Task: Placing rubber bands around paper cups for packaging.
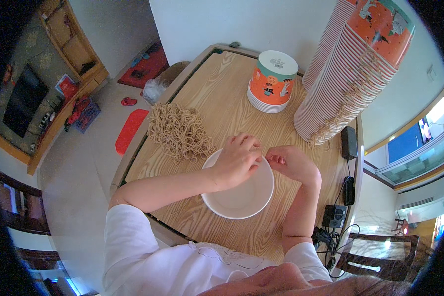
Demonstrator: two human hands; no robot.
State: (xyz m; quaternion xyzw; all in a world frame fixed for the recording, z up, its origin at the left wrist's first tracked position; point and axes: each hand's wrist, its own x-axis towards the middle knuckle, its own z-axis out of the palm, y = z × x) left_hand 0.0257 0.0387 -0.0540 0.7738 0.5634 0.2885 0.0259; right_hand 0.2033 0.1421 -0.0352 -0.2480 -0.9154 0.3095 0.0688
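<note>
A round white paper tub (234,200) stands open-mouthed on the table in front of me, its inside showing bare. My left hand (238,160) reaches over its far rim with the fingers bent and closed. At the far right of the same rim, my right hand (293,164) is closed too, its fingertips pinched together near the edge. Whatever lies between the fingers of either hand is too small or hidden to make out. A loose heap of tan twine (177,129) lies just left of the tub, close to its rim.
Tall stacks of orange-printed paper tubs (350,74) lean at the right, with tan strands (352,98) hanging along one. A short upside-down stack (271,81) stands at the table's back. Black adapters (334,216) and cables line the right edge. A dark chair (380,256) is lower right.
</note>
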